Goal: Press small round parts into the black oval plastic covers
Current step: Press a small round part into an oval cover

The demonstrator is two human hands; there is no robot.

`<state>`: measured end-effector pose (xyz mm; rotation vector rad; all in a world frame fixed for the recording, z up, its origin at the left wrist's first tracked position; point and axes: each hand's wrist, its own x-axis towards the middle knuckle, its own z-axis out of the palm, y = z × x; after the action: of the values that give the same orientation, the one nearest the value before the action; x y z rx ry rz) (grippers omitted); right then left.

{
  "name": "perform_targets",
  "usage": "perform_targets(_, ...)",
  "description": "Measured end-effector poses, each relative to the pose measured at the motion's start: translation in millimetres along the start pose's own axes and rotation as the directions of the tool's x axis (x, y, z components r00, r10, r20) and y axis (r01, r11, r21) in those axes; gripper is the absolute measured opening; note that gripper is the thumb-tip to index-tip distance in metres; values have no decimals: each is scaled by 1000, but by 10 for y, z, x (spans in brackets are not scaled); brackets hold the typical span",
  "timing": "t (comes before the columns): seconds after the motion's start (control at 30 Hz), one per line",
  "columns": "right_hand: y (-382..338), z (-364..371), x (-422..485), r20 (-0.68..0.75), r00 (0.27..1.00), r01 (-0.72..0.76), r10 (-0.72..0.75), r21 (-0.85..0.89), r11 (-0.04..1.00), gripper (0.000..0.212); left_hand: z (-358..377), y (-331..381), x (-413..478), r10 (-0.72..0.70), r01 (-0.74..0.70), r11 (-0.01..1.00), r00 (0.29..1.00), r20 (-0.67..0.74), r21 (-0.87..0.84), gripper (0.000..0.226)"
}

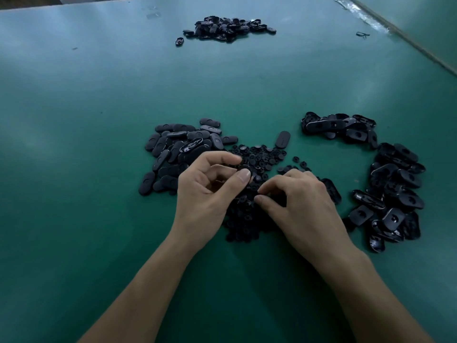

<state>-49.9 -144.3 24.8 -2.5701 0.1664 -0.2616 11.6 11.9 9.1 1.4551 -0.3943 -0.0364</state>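
The left hand [205, 191] pinches a black cover [243, 168]. The right hand [296, 201] curls over the round parts [262, 154] under it; I cannot tell if it holds one. The cover pile [173, 154] beside the left hand is big, so I think lots is left.

Your green surface [74, 107] carries, near its far right edge, a small dark loop [362, 34] close to a crinkled clear strip [368, 19].
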Motion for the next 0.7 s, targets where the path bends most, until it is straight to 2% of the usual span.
perform_targets(0.07, -10, -2, 4, 12, 1000, -8, 8, -12, 1000, 17, -2, -10, 2, 8, -8, 1000, 1000, 14, 23, 22)
perform_targets(0.17, -23, 10, -1, 20, 1000, 2, -2, -15, 1000, 13, -1, -11, 4, 32, -33, 998, 999, 12, 48, 19)
perform_targets(0.37, -35, 6, -2, -21, 999, 26, -26, 33, 999, 6, 2, -16, 4, -8, 6, 999, 998, -68, -31, 17)
perform_targets(0.53, -32, 13, -5, 21, 999, 29, -29, -5, 1000, 10, 6, -9, -4, -40, 38, 998, 998, -51, -56, 22)
perform_targets(0.7, -25, 16, 2, 36, 999, -29, 29, -5, 1000, 16, 12, 6, -14, -48, 45, 996, 998, -42, -75, 13)
